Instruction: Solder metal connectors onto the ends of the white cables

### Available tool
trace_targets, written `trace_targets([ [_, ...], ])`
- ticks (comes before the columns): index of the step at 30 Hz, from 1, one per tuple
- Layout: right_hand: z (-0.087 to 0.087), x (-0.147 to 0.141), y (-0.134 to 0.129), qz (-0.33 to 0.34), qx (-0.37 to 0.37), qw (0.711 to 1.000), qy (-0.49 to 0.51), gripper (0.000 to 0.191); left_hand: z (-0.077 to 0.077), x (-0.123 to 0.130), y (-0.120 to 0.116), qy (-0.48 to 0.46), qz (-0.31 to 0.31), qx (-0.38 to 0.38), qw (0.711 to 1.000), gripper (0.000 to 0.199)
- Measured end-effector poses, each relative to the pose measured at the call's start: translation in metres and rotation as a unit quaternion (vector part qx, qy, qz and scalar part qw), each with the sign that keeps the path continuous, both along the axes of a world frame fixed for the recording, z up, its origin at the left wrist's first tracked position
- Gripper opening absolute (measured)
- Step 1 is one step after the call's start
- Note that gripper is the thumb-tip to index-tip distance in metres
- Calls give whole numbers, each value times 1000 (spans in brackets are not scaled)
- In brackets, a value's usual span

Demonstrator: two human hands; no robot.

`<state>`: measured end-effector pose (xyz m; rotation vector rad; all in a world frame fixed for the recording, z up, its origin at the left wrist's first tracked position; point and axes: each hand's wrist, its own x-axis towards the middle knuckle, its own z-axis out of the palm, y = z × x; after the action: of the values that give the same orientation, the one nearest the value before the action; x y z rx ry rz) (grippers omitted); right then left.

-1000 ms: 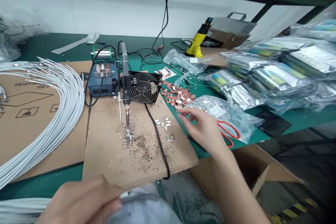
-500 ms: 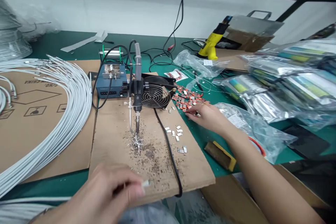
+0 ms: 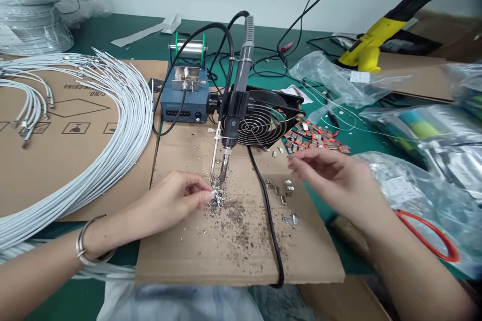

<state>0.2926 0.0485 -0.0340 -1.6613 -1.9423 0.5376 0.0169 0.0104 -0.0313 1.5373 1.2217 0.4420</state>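
Observation:
My left hand is closed in a pinch on a small white cable end. Its fingertips sit just beside the tip of the soldering iron, which is clamped upright, tip down. Under the tip lies a heap of solder scraps. My right hand hovers over the board's right edge, thumb and fingertips together; whatever they hold is too small to make out. Several small metal connectors lie below and left of it. Behind it is a pile of small red-and-silver parts.
A blue soldering station with a solder spool and a black fan stand behind. A black cord crosses the cardboard. White cables lie left. Plastic bags and a yellow heat gun are right.
My left hand has moved forward to the iron's tip with the white cable end. My right hand has drawn back from the red pile. The view has shifted lower and closer.

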Motion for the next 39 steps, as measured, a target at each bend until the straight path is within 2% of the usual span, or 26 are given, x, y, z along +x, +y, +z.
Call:
trace_targets([
  [2,1,-27,-15,56,-107,971,207,18,1,0,1,-12,8,-15,1000,24],
  [4,-3,-53,-24,75,-213,921,317,18,2,0,2,-19,16,-25,999,24],
  [7,-12,-79,-28,64,-314,857,403,22,4,1,2,-16,16,-32,999,25],
  [10,-18,-87,-28,60,-345,813,465,27,4,1,1,-9,8,-33,999,26],
  [12,-19,-88,-28,62,-354,796,487,26,4,0,0,-5,10,-29,1000,26],
  [15,-19,-87,-29,61,-353,789,499,23,2,0,-1,1,15,-21,1000,25],
  [21,-19,-87,-29,61,-341,793,501,19,3,0,-1,16,17,-17,1000,24],
  [31,-15,-86,-28,60,-337,805,484,20,4,1,0,7,29,-9,1000,23],
  [39,-17,-84,-28,60,-342,799,490,19,7,1,-1,5,32,-16,999,21],
])
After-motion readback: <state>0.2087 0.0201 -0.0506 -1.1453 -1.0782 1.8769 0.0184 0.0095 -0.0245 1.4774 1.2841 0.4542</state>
